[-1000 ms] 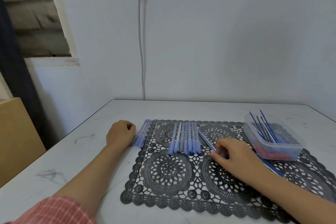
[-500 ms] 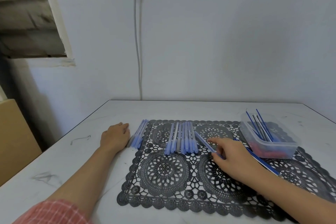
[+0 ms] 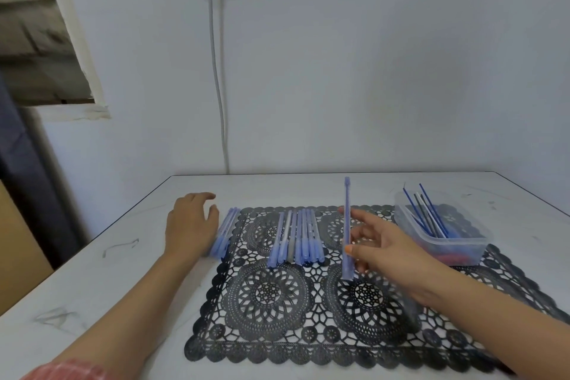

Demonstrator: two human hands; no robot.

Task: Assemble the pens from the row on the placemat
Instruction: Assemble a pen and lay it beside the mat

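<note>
Right hand (image 3: 382, 247): fingers pinch slim translucent-blue plastic pen barrel (image 3: 347, 200) upright over black lace placemat (image 3: 265, 296). Left hand (image 3: 188, 225): fingers relaxed, prob. touching loose blue pens (image 3: 224, 233).

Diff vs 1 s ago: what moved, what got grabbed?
The right hand picked the loose pen up off the placemat and holds it upright. The left hand uncurled beside the side pile. The row of pens and the tub stayed put.

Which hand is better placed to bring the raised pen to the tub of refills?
Right, probably. The right hand pinches the pen, and the tub stands on its side. The left hand lies open beyond the row.
</note>
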